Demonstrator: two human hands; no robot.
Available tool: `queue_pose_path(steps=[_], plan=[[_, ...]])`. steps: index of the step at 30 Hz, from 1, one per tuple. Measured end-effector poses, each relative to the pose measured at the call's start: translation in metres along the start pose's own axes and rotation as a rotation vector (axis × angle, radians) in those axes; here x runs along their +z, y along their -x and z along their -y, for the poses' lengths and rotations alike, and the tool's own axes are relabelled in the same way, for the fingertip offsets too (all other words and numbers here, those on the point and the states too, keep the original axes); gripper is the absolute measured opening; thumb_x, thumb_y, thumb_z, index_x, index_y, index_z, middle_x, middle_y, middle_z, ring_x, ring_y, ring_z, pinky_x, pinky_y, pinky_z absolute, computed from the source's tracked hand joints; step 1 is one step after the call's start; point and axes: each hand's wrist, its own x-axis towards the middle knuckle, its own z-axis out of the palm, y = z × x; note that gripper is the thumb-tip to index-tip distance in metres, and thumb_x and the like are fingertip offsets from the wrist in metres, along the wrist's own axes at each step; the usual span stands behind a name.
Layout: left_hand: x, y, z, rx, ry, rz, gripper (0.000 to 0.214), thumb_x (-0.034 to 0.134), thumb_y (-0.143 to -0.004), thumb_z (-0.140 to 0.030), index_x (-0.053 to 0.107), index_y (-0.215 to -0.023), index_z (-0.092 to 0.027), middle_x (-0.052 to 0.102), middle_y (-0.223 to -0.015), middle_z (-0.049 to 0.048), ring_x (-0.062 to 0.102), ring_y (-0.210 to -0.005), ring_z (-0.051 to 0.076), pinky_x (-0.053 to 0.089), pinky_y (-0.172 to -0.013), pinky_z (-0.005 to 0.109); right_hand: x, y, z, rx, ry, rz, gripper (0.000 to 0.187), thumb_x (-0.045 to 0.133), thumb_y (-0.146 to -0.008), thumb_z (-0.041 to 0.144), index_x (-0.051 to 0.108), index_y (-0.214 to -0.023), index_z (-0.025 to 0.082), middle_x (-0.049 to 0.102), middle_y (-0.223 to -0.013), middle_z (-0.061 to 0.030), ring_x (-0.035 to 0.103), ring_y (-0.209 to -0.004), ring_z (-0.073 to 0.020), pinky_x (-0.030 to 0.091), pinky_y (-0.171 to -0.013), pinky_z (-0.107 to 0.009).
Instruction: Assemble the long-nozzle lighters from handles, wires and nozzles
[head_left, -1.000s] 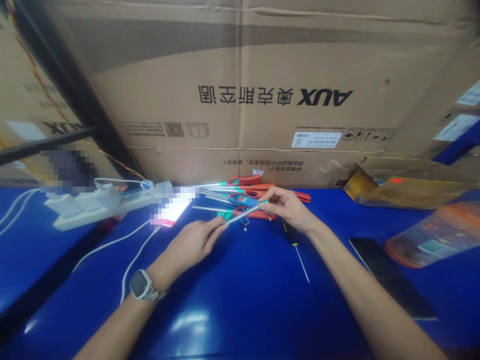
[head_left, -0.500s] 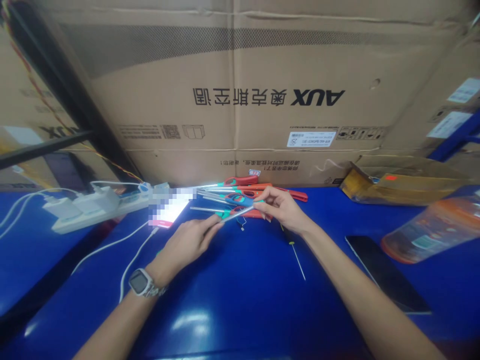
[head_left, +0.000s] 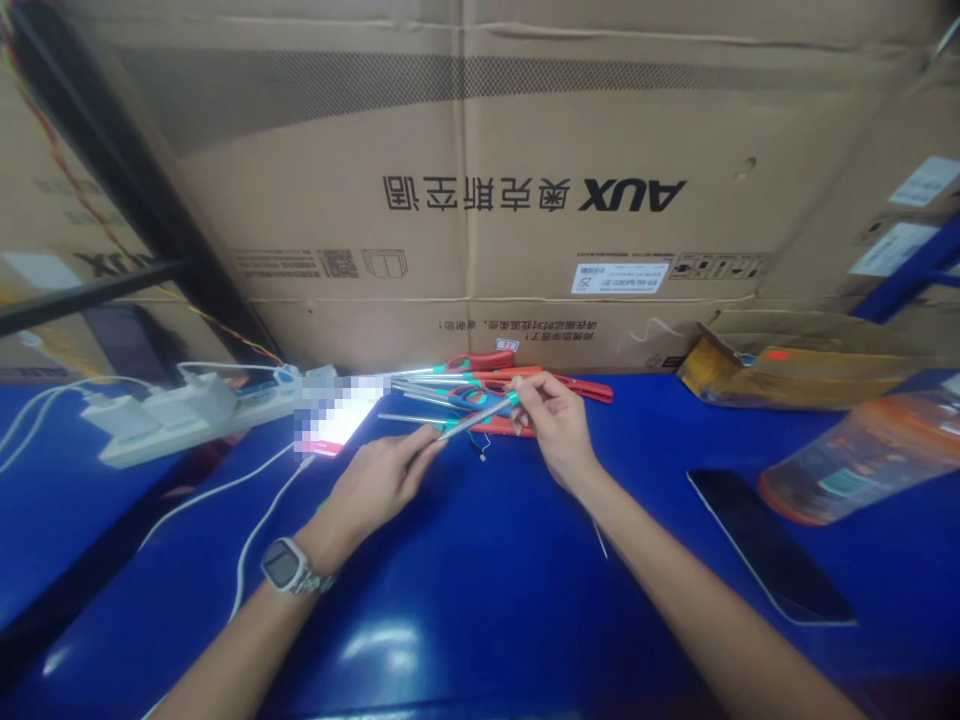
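My two hands hold one long-nosed lighter (head_left: 474,418) with a silver metal tube just above the blue table (head_left: 480,600). My left hand (head_left: 379,482), with a watch on its wrist, pinches the tip of the tube. My right hand (head_left: 551,420) is closed round the teal handle end. A thin wire dangles from the lighter's middle. Behind it lies a pile of several similar lighters (head_left: 480,380) with red, orange and teal handles.
A big AUX cardboard box (head_left: 480,180) walls off the back. A white power strip with chargers (head_left: 165,412) and a lit phone (head_left: 337,420) on a cable lie at the left. A dark phone (head_left: 765,545) and an orange-tinted plastic bag (head_left: 862,460) lie at the right.
My right hand has turned and drawn in a little toward the left, and its forearm now covers the thin screwdriver on the table. The lighter stays held between both hands.
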Motion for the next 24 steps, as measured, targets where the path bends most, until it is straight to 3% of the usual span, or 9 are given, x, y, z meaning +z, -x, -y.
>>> queue_pose_path(steps=[3, 6, 10, 12, 15, 18, 20, 24], plan=[[-0.001, 0.0, -0.001, -0.006, 0.002, 0.016, 0.031, 0.03, -0.104, -0.043, 0.052, -0.095, -0.023, 0.054, -0.063, -0.0022, 0.056, -0.058, 0.017, 0.031, -0.058, 0.026, -0.001, 0.001, -0.001, -0.055, 0.094, 0.028, 0.024, 0.069, -0.083, 0.044, 0.071, -0.078, 0.02, 0.059, -0.057, 0.0038, 0.052, -0.048, -0.0096, 0.045, -0.049, -0.023], [0.0, 0.0, -0.001, -0.027, -0.023, 0.023, 0.031, 0.03, -0.104, -0.043, 0.053, -0.096, -0.023, 0.056, -0.065, -0.0016, 0.058, -0.06, 0.018, 0.031, -0.058, 0.026, -0.001, 0.004, -0.006, -0.102, 0.216, -0.025, 0.026, 0.061, -0.09, 0.042, 0.076, -0.093, 0.021, 0.068, -0.068, 0.0009, 0.056, -0.054, -0.0113, 0.048, -0.054, -0.026], [0.001, -0.001, -0.004, -0.069, -0.053, 0.022, 0.031, 0.03, -0.104, -0.044, 0.053, -0.097, -0.024, 0.058, -0.065, -0.0014, 0.06, -0.061, 0.019, 0.029, -0.058, 0.026, 0.002, 0.008, -0.014, -0.144, 0.336, -0.082, 0.03, 0.055, -0.094, 0.041, 0.075, -0.107, 0.023, 0.076, -0.097, -0.0027, 0.067, -0.077, -0.0172, 0.055, -0.072, -0.031], [0.002, -0.002, -0.006, -0.085, -0.065, 0.018, 0.032, 0.03, -0.104, -0.044, 0.054, -0.098, -0.024, 0.059, -0.066, -0.0011, 0.061, -0.062, 0.02, 0.029, -0.057, 0.026, 0.005, 0.008, -0.015, -0.115, 0.346, -0.08, 0.032, 0.052, -0.095, 0.043, 0.074, -0.109, 0.023, 0.076, -0.101, -0.0037, 0.068, -0.08, -0.0187, 0.056, -0.073, -0.032], [0.003, -0.006, -0.007, -0.115, -0.067, -0.001, 0.032, 0.03, -0.104, -0.045, 0.055, -0.1, -0.025, 0.062, -0.069, -0.0006, 0.063, -0.064, 0.02, 0.029, -0.057, 0.026, 0.01, 0.007, -0.016, -0.046, 0.295, -0.083, 0.038, 0.055, -0.093, 0.046, 0.066, -0.122, 0.024, 0.076, -0.103, -0.0055, 0.069, -0.077, -0.0185, 0.057, -0.068, -0.032], [0.002, -0.007, -0.008, -0.137, -0.067, -0.008, 0.032, 0.03, -0.104, -0.045, 0.056, -0.104, -0.027, 0.064, -0.071, -0.0003, 0.065, -0.067, 0.021, 0.029, -0.058, 0.026, 0.015, 0.009, -0.017, -0.07, 0.197, -0.142, 0.053, 0.061, -0.09, 0.043, 0.05, -0.138, 0.024, 0.075, -0.106, -0.0072, 0.071, -0.088, -0.0201, 0.059, -0.075, -0.034], [0.002, -0.007, -0.009, -0.143, -0.07, -0.004, 0.031, 0.03, -0.104, -0.044, 0.056, -0.106, -0.027, 0.065, -0.071, -0.0002, 0.066, -0.068, 0.021, 0.03, -0.058, 0.026, 0.018, 0.011, -0.019, -0.099, 0.161, -0.189, 0.051, 0.063, -0.089, 0.041, 0.051, -0.135, 0.023, 0.074, -0.107, -0.008, 0.072, -0.093, -0.0208, 0.059, -0.08, -0.035], [0.002, -0.006, -0.01, -0.142, -0.059, -0.006, 0.031, 0.03, -0.104, -0.043, 0.056, -0.104, -0.026, 0.064, -0.071, -0.0004, 0.065, -0.066, 0.021, 0.03, -0.058, 0.027, 0.022, 0.014, -0.025, -0.125, 0.127, -0.245, 0.03, 0.064, -0.088, 0.038, 0.064, -0.114, 0.021, 0.075, -0.102, -0.0076, 0.072, -0.094, -0.0217, 0.06, -0.078, -0.036]])
